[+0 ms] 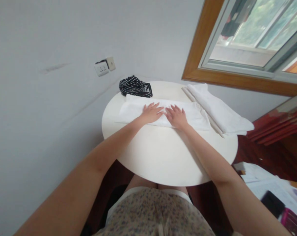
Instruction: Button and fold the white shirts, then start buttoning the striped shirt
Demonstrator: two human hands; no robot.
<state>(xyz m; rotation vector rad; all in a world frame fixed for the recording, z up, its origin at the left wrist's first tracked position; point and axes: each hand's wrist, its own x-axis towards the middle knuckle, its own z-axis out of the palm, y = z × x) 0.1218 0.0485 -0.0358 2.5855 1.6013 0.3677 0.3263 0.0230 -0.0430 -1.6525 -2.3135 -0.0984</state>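
A white cloth, folded into a long strip, lies across the far half of the round white table. My left hand rests flat on its middle, fingers spread. Close beside it, my right hand presses on the same cloth with its fingers apart. Neither hand grips anything. Further right, another folded white cloth lies at an angle and reaches past the table's right edge. Behind the strip's left end sits a bunched black cloth with white stripes.
The wall stands close on the left and behind the table, with a socket on it. A wood-framed window is at upper right. Papers and a dark phone-like object lie at lower right, near a red curtain-like cloth.
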